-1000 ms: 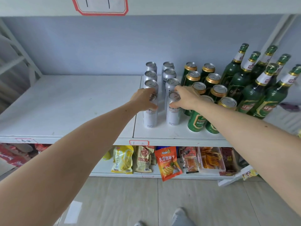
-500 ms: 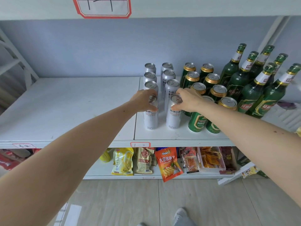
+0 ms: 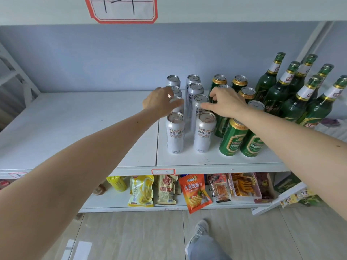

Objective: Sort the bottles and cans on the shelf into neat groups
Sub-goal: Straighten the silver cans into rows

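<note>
Tall silver cans stand in two columns on the white shelf [image 3: 206, 160]. My left hand [image 3: 159, 102] curls round the second-from-front silver can [image 3: 176, 102] of the left column. My right hand [image 3: 227, 105] reaches over the green cans. Its thumb and forefinger are set round the second-from-front silver can [image 3: 200, 102] of the right column. The two front silver cans [image 3: 175, 132] [image 3: 204, 132] stand free, side by side. Green cans with gold rims [image 3: 231, 137] form two columns to the right. Green glass bottles [image 3: 293, 106] are grouped at the far right.
The shelf's left half [image 3: 75, 121] is bare white board. A white diagonal brace [image 3: 16, 79] stands at the far left. Snack packets [image 3: 195, 192] fill the lower shelf. A red-framed label [image 3: 121, 10] hangs on the upper shelf edge. My shoe [image 3: 201, 229] is on the tiled floor.
Both hands have let go of the two front silver cans and moved back to the cans just behind them.
</note>
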Demonstrator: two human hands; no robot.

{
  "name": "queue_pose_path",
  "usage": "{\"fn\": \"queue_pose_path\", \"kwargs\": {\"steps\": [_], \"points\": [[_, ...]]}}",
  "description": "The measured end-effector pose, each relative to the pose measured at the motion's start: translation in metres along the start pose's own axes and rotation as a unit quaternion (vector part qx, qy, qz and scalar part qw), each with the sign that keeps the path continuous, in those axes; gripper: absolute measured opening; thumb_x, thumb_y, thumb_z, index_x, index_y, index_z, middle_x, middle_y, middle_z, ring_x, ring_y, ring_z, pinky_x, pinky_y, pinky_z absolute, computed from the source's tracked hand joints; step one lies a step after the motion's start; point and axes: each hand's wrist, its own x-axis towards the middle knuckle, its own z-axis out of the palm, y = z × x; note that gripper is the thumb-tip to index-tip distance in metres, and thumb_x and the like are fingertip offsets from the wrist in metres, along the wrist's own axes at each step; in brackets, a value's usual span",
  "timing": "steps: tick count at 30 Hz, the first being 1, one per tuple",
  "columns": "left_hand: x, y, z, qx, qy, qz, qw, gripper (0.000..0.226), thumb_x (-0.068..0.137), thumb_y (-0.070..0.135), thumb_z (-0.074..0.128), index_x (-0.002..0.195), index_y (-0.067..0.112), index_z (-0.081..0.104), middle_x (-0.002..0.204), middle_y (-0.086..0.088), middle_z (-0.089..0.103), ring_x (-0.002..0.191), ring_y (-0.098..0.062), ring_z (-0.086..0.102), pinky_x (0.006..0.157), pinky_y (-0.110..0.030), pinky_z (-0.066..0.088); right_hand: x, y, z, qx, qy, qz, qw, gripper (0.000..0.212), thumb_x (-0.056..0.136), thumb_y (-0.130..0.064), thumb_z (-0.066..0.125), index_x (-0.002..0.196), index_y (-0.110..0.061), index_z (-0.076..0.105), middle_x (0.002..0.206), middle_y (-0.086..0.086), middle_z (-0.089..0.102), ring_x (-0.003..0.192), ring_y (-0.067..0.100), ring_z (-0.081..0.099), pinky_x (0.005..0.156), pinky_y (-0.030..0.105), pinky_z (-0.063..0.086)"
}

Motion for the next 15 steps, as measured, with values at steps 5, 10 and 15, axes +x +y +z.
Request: {"fn": "queue_pose_path", "kwargs": {"steps": [5,10,15], "points": [[0.026,0.0,0.003,-0.013,-0.071,0.02,0.997,0.052,0.082,0.043,0.068,0.13,0.031,0.054,0.126,-0.001,0.057,0.115,-0.024,0.055,0.091,-0.034,0.046,0.037,-0.002,0.009,0.0,-0.045,-0.019,0.999,0.071,0.081,-0.046,0.071,0.138,-0.011,0.045,0.138,0.009,0.05,0.124,0.029,0.048,0.097,0.04,0.044],[0.034,0.006,0.02,0.023,-0.105,0.017,0.994,0.054,0.073,0.039,0.074,0.123,0.027,0.058,0.117,-0.002,0.061,0.11,-0.025,0.057,0.087,-0.035,0.05,0.061,-0.005,0.03,-0.022,-0.086,-0.006,0.996,0.076,0.074,-0.054,0.074,0.131,-0.011,0.047,0.125,0.01,0.056,0.11,0.029,0.055,0.087,0.04,0.05],[0.041,0.005,0.025,0.047,-0.095,0.029,0.994,0.045,0.073,0.035,0.073,0.116,0.026,0.061,0.108,-0.005,0.063,0.103,-0.027,0.058,0.072,-0.028,0.043,0.071,-0.001,0.037,-0.022,-0.071,-0.004,0.997,0.072,0.074,-0.049,0.077,0.13,-0.011,0.051,0.13,0.01,0.056,0.115,0.03,0.055,0.087,0.039,0.05]]}}
